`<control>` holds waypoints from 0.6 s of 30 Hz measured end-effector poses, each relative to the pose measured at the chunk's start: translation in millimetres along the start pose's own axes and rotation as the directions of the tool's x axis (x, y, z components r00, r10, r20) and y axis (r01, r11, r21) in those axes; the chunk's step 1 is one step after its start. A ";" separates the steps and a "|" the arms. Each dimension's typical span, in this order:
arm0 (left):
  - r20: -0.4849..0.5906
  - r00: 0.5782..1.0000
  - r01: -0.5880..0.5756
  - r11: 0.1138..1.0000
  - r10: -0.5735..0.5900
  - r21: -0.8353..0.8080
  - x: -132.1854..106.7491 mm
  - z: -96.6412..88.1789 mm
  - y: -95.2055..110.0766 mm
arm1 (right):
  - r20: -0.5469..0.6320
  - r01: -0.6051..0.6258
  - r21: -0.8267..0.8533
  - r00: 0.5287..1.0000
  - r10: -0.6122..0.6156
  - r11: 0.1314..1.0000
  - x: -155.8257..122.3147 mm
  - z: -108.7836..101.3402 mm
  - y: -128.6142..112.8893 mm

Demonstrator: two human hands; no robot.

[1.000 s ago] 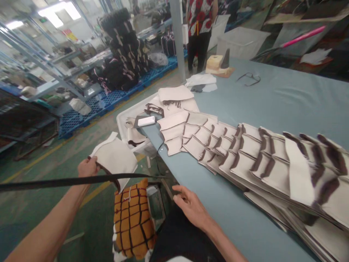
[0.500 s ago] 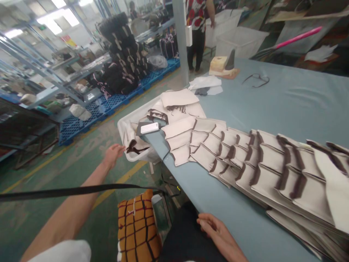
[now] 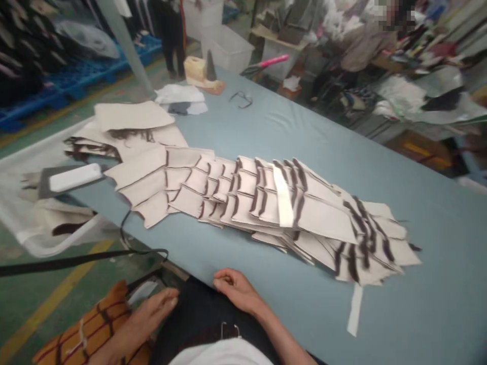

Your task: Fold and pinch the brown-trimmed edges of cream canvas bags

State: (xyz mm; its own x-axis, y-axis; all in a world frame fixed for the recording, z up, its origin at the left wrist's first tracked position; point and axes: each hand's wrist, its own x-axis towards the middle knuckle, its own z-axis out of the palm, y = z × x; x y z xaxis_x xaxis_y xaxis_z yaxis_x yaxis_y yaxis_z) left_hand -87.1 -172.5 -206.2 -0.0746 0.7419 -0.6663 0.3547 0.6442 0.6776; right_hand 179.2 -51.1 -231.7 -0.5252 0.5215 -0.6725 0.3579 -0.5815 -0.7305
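Observation:
My left hand (image 3: pixel 159 310) is over the left side of my lap, beside the orange checked cushion (image 3: pixel 89 329). Its fingers are stretched out, with nothing visible in them. At the table's near edge rests my right hand (image 3: pixel 236 290), fingers curled in and apparently holding nothing. Beyond it on the blue-grey table (image 3: pixel 213 256) lies a long overlapping row of cream fabric pieces (image 3: pixel 258 195) with dark brown edges. A pale strip (image 3: pixel 283 197) lies across the row, and another white strip (image 3: pixel 355 310) sticks out below its right end.
A white plastic bin (image 3: pixel 23 223) stands at the table's left end, with cream pieces in it. A white power bank (image 3: pixel 75 177) lies by the corner. Eyeglasses (image 3: pixel 241 99) and white cloth (image 3: pixel 179 96) lie farther back. A black strap (image 3: pixel 76 262) crosses at left.
My view has swung to the right, showing more of the fabric row. My left hand has come back from the bin's rim to my lap. The right hand stays at the table edge, curled.

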 end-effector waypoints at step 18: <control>0.136 0.991 0.038 0.931 0.013 -0.362 138.1 142.3 153.0 | -0.561 0.125 0.383 0.819 0.123 0.915 -101.4 -116.8 93.1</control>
State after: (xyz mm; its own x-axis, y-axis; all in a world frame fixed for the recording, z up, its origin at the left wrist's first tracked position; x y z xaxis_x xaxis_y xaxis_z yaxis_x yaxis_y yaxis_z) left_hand 89.4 2.2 -238.8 0.0570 0.7180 -0.6937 -0.0097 0.6952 0.7187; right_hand 355.9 -85.2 -245.4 0.0468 0.7058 -0.7069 -0.0333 -0.7061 -0.7073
